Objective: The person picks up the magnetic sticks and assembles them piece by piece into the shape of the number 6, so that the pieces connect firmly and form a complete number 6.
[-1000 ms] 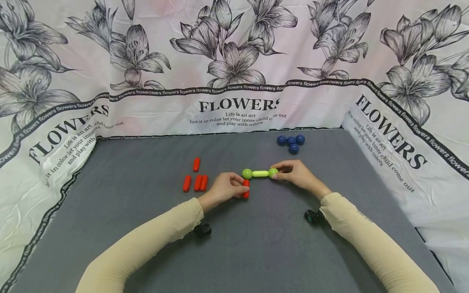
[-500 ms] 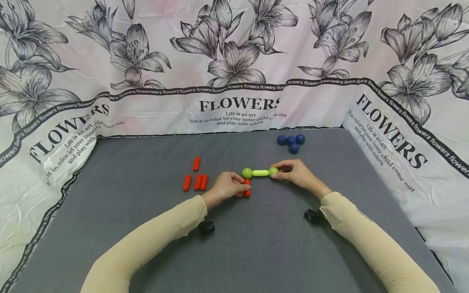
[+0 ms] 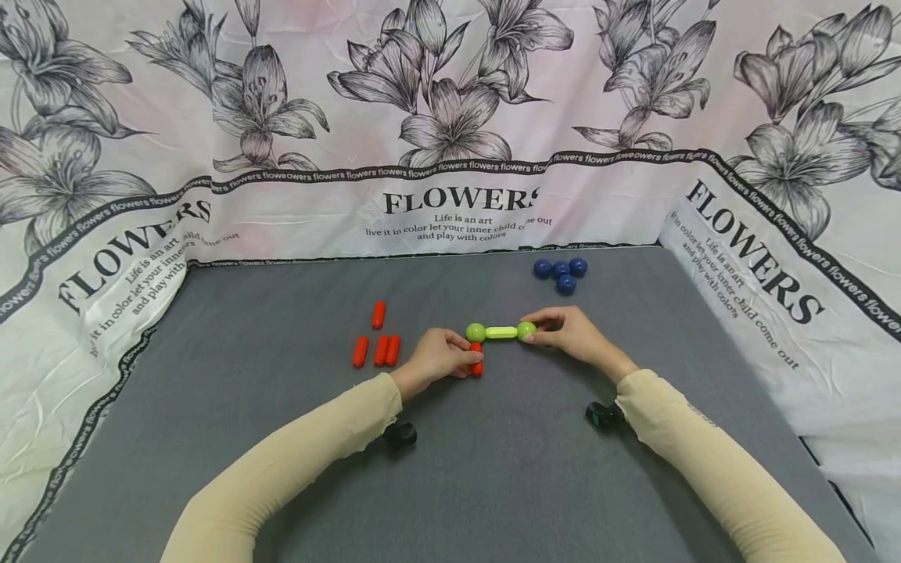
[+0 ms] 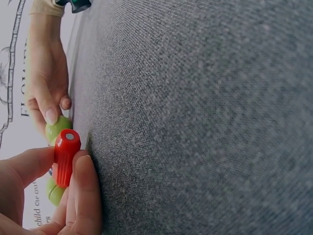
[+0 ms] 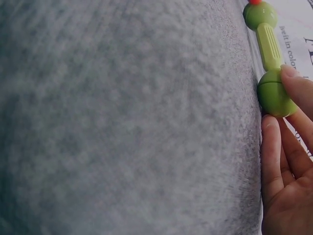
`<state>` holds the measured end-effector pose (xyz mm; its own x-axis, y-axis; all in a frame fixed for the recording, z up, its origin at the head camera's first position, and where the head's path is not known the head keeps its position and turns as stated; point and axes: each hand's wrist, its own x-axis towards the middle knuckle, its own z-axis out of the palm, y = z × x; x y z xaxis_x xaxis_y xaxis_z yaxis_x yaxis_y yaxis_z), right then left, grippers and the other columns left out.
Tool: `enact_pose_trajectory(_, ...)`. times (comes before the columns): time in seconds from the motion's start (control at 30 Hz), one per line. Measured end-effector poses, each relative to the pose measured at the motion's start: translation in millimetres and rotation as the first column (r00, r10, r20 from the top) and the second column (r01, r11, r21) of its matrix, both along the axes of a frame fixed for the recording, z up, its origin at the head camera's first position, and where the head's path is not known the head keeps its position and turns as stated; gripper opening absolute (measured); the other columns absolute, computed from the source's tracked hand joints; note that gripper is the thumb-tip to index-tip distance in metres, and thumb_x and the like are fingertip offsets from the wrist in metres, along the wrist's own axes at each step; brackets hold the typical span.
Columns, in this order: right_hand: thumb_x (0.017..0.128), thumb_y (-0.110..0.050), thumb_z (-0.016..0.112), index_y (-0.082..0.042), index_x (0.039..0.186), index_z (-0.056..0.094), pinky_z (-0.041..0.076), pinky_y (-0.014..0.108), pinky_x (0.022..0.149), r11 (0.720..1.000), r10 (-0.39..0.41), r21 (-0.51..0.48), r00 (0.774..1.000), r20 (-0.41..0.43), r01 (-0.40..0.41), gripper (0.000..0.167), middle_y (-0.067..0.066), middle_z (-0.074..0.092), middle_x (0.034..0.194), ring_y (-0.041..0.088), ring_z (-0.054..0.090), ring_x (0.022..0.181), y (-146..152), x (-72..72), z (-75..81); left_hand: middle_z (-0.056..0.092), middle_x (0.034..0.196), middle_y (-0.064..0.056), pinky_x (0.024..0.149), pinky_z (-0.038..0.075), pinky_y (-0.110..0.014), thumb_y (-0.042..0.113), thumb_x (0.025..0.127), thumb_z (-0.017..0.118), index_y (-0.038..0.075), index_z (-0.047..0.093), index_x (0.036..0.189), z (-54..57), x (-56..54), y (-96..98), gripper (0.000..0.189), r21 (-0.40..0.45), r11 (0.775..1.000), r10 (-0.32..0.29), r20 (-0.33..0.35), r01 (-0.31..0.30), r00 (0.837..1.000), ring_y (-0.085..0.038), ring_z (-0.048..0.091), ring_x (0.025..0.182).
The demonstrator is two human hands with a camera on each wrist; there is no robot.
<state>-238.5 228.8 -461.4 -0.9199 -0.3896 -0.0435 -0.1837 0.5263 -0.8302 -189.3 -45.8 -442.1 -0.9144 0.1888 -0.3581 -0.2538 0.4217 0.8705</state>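
My left hand (image 3: 438,354) pinches a red rod (image 4: 67,157) between thumb and fingers; a small silvery disc shows in the rod's near end. The rod's far end meets the left green ball (image 3: 475,332). A pale green ribbed bar (image 3: 501,332) joins that ball to the right green ball (image 5: 275,93). Thumb and fingertips of my right hand (image 3: 572,335) hold the right ball. In the right wrist view, a bit of red shows beside the far ball (image 5: 260,16).
Several red rods (image 3: 381,349) lie left of my left hand. Several dark blue balls (image 3: 561,269) sit clustered at the back right. Patterned cloth (image 3: 450,211) rises along the back and sides of the grey table (image 3: 493,469).
My left hand has shifted slightly right and away from me with the red rod, which now stands straighter under the left ball. The right hand stays still on its ball.
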Motion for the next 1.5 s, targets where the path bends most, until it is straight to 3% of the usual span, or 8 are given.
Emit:
enact_pose_trajectory(1.0,0.085,-0.03,0.079,-0.015,0.121,0.071,0.049,0.021,0.067,1.0,-0.001,0.011,1.0,0.029,0.0,0.04,0.008,0.07,0.108,0.01,0.06,0.085,1,0.1,1.6,0.077,0.094,-0.013,0.066,0.06,-0.028,0.02,0.085,0.079,0.001,0.07,0.106,0.7,1.3,1.5,0.03,0.002,1.0,-0.002,-0.008,0.002,1.0,-0.011,0.068,0.065)
enact_pose_trajectory(1.23,0.086,-0.026,0.078,-0.009,0.128,0.065,0.055,0.022,0.075,0.999,0.013,-0.034,0.997,0.07,-0.011,0.048,0.014,0.069,0.122,0.005,0.065,0.089,3,0.0,8.3,0.076,0.096,-0.012,0.068,0.06,-0.028,0.021,0.085,0.079,0.001,0.07,0.107,-1.1,1.3,-0.3,0.031,0.011,1.0,0.007,0.004,-0.007,1.0,-0.011,0.069,0.066)
enact_pose_trajectory(1.37,0.088,-0.027,0.076,-0.004,0.132,0.061,0.058,0.026,0.078,0.994,-0.039,-0.103,0.996,0.084,0.048,0.051,0.019,0.065,0.128,0.002,0.067,0.09,12,-5.0,12.1,0.076,0.097,-0.013,0.068,0.06,-0.028,0.021,0.085,0.079,0.001,0.071,0.106,-1.6,1.3,-0.2,0.031,0.018,1.0,0.015,0.006,-0.015,1.0,-0.01,0.069,0.066)
enact_pose_trajectory(1.5,0.091,-0.028,0.073,0.0,0.132,0.059,0.057,0.024,0.078,0.97,-0.186,-0.156,0.982,0.023,0.187,0.051,0.01,0.07,0.117,0.0,0.067,0.088,27,-16.0,14.0,0.077,0.097,-0.012,0.069,0.06,-0.027,0.02,0.085,0.079,0.001,0.071,0.107,-2.8,0.7,0.7,0.03,0.022,0.999,0.026,0.007,-0.026,1.0,-0.01,0.069,0.067)
